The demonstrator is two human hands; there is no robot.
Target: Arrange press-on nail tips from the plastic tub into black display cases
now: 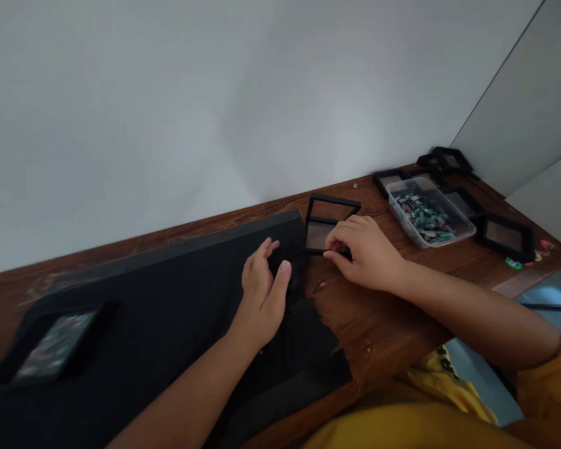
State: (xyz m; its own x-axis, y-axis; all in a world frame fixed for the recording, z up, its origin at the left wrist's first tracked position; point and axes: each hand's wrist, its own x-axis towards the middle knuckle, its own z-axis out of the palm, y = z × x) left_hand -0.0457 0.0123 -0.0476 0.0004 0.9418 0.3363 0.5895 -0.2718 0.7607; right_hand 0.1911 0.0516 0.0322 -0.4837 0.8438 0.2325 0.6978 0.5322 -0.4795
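Observation:
My left hand [264, 293] is held over the black mat [168, 318], thumb and fingers apart, with nothing in it. Just right of the mat, an opened black frame [320, 236] stands on the wooden table, one half tilted up. My right hand [362, 249] is at the frame's right side, thumb and fingers bent together near its lower edge; whatever lies between the fingertips is too small to make out. At the far left of the mat lies another black frame [51, 346] with blurred colourful contents.
A clear plastic box [458, 227] of small greenish pieces stands on the wooden table [383, 324] at the right. Several black frames [505, 236] lie around it. Small coloured items [513, 263] are near the right edge. A white wall [168, 112] rises behind.

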